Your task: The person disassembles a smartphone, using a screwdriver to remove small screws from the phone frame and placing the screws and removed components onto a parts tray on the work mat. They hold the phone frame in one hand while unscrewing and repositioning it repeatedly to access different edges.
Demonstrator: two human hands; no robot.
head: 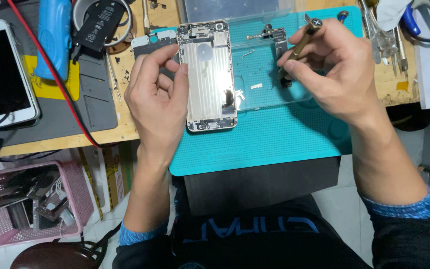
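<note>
A: Where on the bench?

B: Flat on the teal mat [274,142], open side up: a stripped phone housing [209,69], silver inside, with small boards at the top and bottom ends. Just to the right, a clear plastic tray [294,97] with loose metal bits [256,86] on it.

A: Left hand?

B: Left hand [158,94] curled against the housing's left long edge, fingertips touching rim and inner plate. Pinning it down, not lifting.

A: And the right?

B: Right hand [337,69] closed round a brass-coloured screwdriver [302,44], pinched like a pen. Tip pointed down over the clear tray, near a small dark part [285,79]. Apart from the housing.

A: Feel of the housing?

B: Probably light and stiff, being a thin metal shell. Likely slick outside, though the mat looks grippy. Fragile in spots: exposed connectors and thin flex strips at both ends, easy to bend or tear.

A: Best hold, then?

B: By the long side rails, between thumb and fingers, clear of both ends and the bare inner plate. Never by a cable. Level, too, with small parts maybe loose inside.

A: Round about?

B: White phone [1,74] face up at far left, black battery [98,25] and blue tool [53,35] at top left, tweezers [374,30] at top right, pink basket [78,199] of scrap parts below the bench edge.
</note>
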